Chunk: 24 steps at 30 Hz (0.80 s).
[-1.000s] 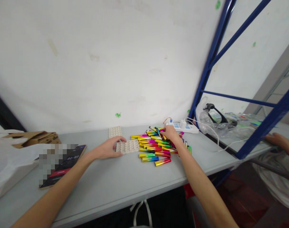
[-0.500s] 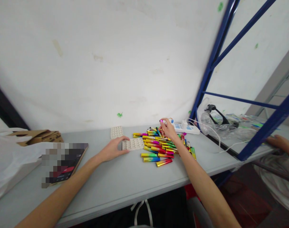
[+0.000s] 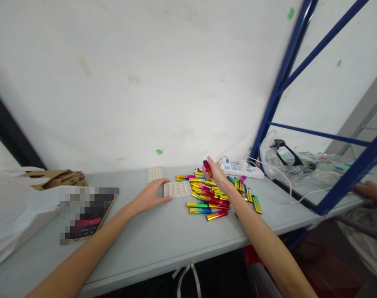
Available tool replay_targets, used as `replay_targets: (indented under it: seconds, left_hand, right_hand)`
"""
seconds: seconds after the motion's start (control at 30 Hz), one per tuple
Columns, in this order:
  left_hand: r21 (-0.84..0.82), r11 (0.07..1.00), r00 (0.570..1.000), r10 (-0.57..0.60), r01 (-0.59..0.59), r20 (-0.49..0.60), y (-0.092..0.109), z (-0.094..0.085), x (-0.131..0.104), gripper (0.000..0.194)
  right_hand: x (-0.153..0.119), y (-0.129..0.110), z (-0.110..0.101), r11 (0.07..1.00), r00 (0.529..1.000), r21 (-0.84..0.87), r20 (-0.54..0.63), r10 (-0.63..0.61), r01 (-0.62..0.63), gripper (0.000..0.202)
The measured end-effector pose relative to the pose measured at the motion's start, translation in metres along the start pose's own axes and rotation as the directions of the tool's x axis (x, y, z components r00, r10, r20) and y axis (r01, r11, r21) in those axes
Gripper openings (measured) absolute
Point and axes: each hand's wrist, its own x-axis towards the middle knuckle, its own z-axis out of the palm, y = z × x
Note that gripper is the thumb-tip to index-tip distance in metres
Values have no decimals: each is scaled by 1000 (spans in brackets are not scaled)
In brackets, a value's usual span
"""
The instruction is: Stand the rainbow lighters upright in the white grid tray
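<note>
My left hand (image 3: pixel 151 194) grips the left end of a white tray (image 3: pixel 177 189) with rows of small bumps or cups, thumb at the near edge and fingers at the far edge. My right hand (image 3: pixel 215 173) is closed around a shiny red-purple lighter (image 3: pixel 206 165), raised upright above the pile. Beneath and around it lie several metallic lighters (image 3: pixel 204 198) in yellow, red, green and blue, spread on the grey table (image 3: pixel 163 236). Behind my left hand, a second white tray (image 3: pixel 154 174) rests near the wall.
A power strip (image 3: pixel 253 171) with white cables lies behind the pile. On the left are a phone-like device (image 3: pixel 92 215), a white plastic bag (image 3: pixel 17 219) and folded cardboard (image 3: pixel 61 179). A blue metal frame (image 3: pixel 270 107) stands right; beyond it are clear plastic bags and another person's hand (image 3: pixel 370 190).
My right hand has turned and moved slightly; more of the lighter shows above its fingers. My left hand stays at the tray. The whole view has shifted a little.
</note>
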Motion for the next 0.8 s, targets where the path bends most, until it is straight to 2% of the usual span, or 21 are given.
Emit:
replay_targets:
  seconds: [0.1, 0.2, 0.37, 0.5, 0.6, 0.7, 0.8]
  left_hand:
    - [-16, 1000, 1000, -10, 11, 12, -4, -7, -3, 65]
    - [-25, 1000, 998, 7, -6, 57, -5, -16, -8, 69]
    - [-24, 999, 995, 33, -31, 94, 3, -22, -15, 69]
    - [-41, 998, 996, 45, -42, 78, 9, -15, -15, 65]
    - [-50, 998, 997, 51, -48, 59, 10, -10, -14, 64]
    - [-48, 997, 997, 58, -55, 60, 9, -8, -14, 65]
    - [-49, 997, 996, 58, -55, 67, 9, -8, -14, 65]
  right_hand:
    - [0, -6, 18, 994, 993, 103, 115, 20, -32, 62]
    - [0, -11, 36, 988, 985, 131, 160, 59, -81, 58]
    - [1, -9, 60, 985, 992, 143, 97, 83, -96, 56]
    - [2, -2, 72, 980, 992, 152, -1, 130, -128, 50]
    - [-3, 3, 76, 977, 990, 162, -14, 139, -135, 51]
    - [-9, 9, 77, 990, 997, 115, -7, 79, -78, 56]
    - [-11, 15, 77, 998, 998, -24, -39, -53, 52, 53]
